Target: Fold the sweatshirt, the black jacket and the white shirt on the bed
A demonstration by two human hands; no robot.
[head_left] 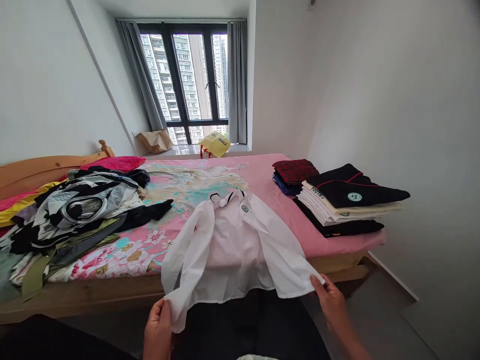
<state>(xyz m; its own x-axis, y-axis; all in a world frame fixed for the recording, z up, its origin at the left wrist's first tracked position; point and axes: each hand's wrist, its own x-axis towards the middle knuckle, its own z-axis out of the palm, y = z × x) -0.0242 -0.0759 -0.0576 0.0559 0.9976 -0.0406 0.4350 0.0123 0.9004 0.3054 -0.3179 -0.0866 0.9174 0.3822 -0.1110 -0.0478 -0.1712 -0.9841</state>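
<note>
A white long-sleeved shirt (pixel 234 245) with a dark-trimmed collar and a round green badge lies spread over the bed's near edge, its collar toward the window. The lower hem hangs toward my lap. My left hand (pixel 158 327) is closed, pinching the end of one sleeve between thumb and fingers. On the other side, my right hand (pixel 332 300) pinches the cuff of the other sleeve. Both sleeves are drawn out toward me and apart, beside the shirt's body.
A loose heap of clothes (pixel 86 207) covers the bed's left side. To the right stand a folded clothes stack (pixel 330 210) and a smaller pile with a red plaid garment (pixel 294 172) on top. A yellow bag (pixel 215 144) and a paper bag (pixel 154 141) rest by the window.
</note>
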